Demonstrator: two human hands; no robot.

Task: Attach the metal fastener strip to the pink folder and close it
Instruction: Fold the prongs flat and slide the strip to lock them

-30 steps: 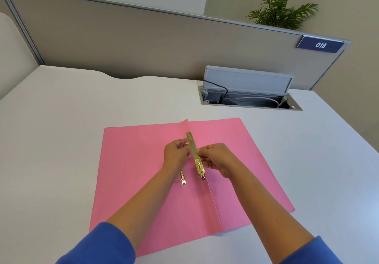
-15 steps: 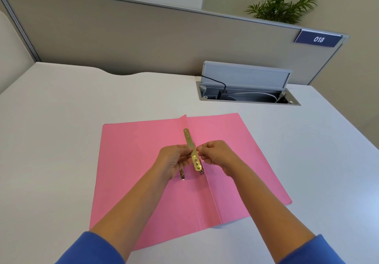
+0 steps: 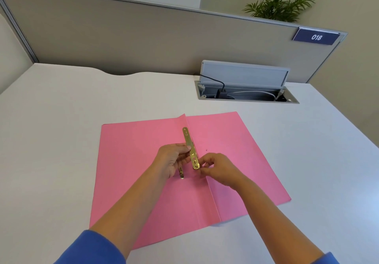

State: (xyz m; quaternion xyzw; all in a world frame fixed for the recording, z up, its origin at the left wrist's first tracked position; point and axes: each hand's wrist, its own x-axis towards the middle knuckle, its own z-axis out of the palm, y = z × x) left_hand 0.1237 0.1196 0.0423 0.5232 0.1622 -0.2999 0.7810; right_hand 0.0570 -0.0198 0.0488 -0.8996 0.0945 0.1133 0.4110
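Pinching the fastener strip (image 3: 191, 148) over the open pink folder (image 3: 143, 140), left hand (image 3: 174, 159) and right hand (image 3: 218, 169) both grip it.

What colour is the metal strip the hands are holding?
Shiny gold, like brass. The metal strip shows clearly in the head view, against the pink folder.

Pink folder (image 3: 143, 161), gold fastener strip (image 3: 190, 149), white desk (image 3: 61, 130), blue sleeves (image 3: 92, 249).
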